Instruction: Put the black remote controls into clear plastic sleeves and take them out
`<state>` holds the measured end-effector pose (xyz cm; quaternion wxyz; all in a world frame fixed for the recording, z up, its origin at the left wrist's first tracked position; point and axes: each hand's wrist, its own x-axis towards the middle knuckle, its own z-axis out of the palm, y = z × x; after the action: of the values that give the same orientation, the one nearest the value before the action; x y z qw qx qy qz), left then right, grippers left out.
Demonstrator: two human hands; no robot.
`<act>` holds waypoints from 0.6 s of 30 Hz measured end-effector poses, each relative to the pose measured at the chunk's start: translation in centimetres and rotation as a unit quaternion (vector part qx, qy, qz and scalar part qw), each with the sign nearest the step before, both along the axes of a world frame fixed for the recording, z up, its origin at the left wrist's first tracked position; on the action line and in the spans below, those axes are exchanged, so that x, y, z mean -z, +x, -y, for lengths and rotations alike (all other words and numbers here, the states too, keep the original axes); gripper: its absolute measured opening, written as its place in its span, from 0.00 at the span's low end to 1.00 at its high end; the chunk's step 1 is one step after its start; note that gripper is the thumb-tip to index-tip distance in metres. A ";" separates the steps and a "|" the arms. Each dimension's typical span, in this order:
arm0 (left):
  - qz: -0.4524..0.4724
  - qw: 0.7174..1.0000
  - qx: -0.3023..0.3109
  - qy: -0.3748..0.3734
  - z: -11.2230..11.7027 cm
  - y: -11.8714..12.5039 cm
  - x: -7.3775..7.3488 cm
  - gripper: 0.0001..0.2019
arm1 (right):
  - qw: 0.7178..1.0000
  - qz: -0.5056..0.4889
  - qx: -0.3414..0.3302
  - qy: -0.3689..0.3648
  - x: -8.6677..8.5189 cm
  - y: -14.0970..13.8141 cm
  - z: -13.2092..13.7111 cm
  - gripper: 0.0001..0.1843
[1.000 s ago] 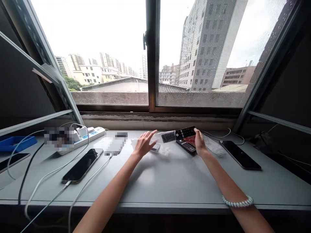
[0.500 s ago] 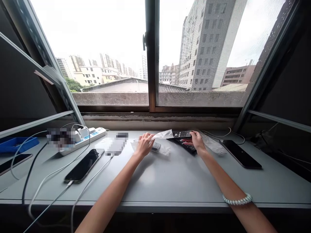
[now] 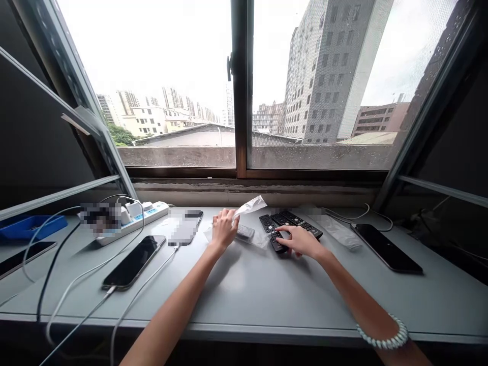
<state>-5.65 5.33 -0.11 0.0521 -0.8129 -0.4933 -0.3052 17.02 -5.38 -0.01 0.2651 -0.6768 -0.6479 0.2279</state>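
My left hand [image 3: 225, 229] is closed on a narrow clear plastic bag [image 3: 250, 205], which sticks up and to the right from the fingers. My right hand [image 3: 299, 241] grips the near end of a slim black remote control [image 3: 270, 229], low over the desk or on it; which I cannot tell. Just behind and to the right lie other black remote controls [image 3: 295, 219], side by side and partly hidden by that hand. Between my hands, a grey object [image 3: 245, 232] sits in clear plastic wrapping [image 3: 260, 240] on the desk.
More clear plastic wrapping [image 3: 341, 234] lies right of the remotes, near a black phone [image 3: 385, 248]. On the left are a cabled phone [image 3: 133, 262], another phone [image 3: 186, 229], a white power strip [image 3: 152, 213], a blue tray [image 3: 32, 226] and loose cables. The window stands behind the grey desk [image 3: 244, 300].
The remote control has come out of the plastic bag, and my right hand has brought it down and nearer, beside the other remotes. My left hand still holds the bag.
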 end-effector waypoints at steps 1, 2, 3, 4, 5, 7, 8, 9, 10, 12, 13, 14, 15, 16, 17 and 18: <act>0.000 1.000 0.003 0.001 0.1 0.1 0.0 0.17 | 0.999 0.032 0.007 0.006 -0.2 0.0 0.1 0.20; 0.004 1.000 0.005 0.003 0.1 0.1 0.0 0.17 | 0.997 0.067 0.018 0.019 -0.5 0.0 0.1 0.17; 0.012 1.000 0.004 0.006 0.1 0.2 0.0 0.17 | 0.994 0.102 0.031 0.039 -0.7 0.0 0.1 0.15; 0.024 1.000 0.001 0.008 0.1 0.2 0.0 0.16 | 0.988 0.131 0.045 0.063 -0.9 0.0 0.1 0.13; 0.038 0.999 -0.004 0.010 0.1 0.3 0.0 0.16 | 0.983 0.151 0.057 0.087 -1.0 0.0 0.0 0.11; 0.064 0.998 -0.013 0.012 0.1 0.3 0.0 0.17 | 0.977 0.161 0.059 0.129 -0.9 -0.1 -0.3 0.12; 0.071 0.997 -0.015 0.011 0.1 0.4 0.0 0.17 | 0.976 0.156 0.043 0.146 -0.7 -0.2 -0.4 0.14; 0.075 0.997 -0.014 0.009 0.1 0.4 0.0 0.17 | 0.975 0.151 0.016 0.161 -0.4 -0.4 -0.5 0.17; 0.075 0.997 -0.011 0.008 0.1 0.4 0.0 0.16 | 0.974 0.148 -0.016 0.172 0.0 -0.5 -0.7 0.20; 0.069 0.998 -0.001 0.007 0.1 0.4 -0.1 0.14 | 0.970 0.152 -0.075 0.175 0.8 -0.8 -0.9 0.25; 0.063 0.998 0.005 0.009 0.2 0.4 -0.2 0.14 | 0.969 0.155 -0.095 0.166 1.1 -0.9 -1.0 0.26; 0.058 0.998 0.010 0.011 0.2 0.4 -0.2 0.13 | 0.970 0.157 -0.106 0.153 1.4 -0.9 -1.1 0.26; 0.052 0.998 0.013 0.015 0.3 0.4 -0.3 0.13 | 0.971 0.158 -0.111 0.140 1.6 -0.9 -1.1 0.26; 0.048 0.999 0.015 0.018 0.3 0.4 -0.4 0.12 | 0.973 0.157 -0.113 0.128 1.8 -0.9 -1.1 0.26; 0.045 0.999 0.016 0.021 0.4 0.4 -0.4 0.12 | 0.974 0.156 -0.112 0.119 1.8 -0.8 -1.1 0.26; 0.042 0.999 0.016 0.023 0.4 0.5 -0.5 0.13 | 0.975 0.156 -0.109 0.114 1.7 -0.7 -1.1 0.26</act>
<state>-5.19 4.88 0.39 0.0451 -0.8056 -0.4747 -0.3516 16.32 -4.28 -1.76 0.2096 -0.5945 -0.7729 0.0721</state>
